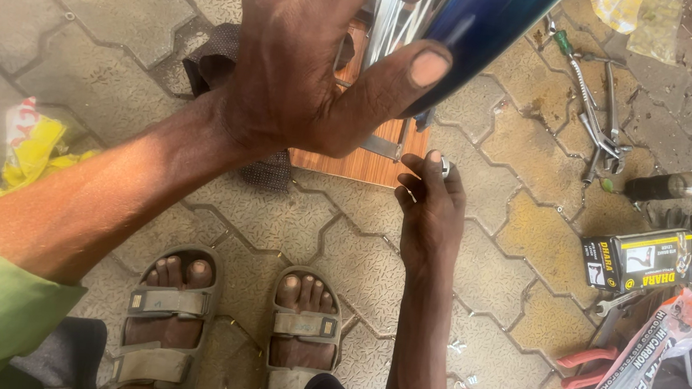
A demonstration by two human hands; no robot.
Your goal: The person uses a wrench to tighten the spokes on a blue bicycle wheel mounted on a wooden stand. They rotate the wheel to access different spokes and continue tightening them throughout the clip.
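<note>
My left hand (307,66) is raised close to the camera and grips a shiny blue curved metal part (478,18), thumb pressed on its edge; chrome rods (394,23) show beside it. Lower down, my right hand (428,210) pinches a small silvery metal piece (445,166) between its fingertips, above the paving. Under both hands lies a wooden board (365,164) with a dark cloth (208,57) beside it. My two feet in grey sandals (168,321) stand on the paving stones below.
Spanners and a screwdriver (595,108) lie on the paving at upper right. A small yellow-and-black carton (636,260), red-handled pliers (589,374) and printed packets (639,370) sit at right. A yellow rag (33,150) lies at left. Small screws (463,384) are scattered near my feet.
</note>
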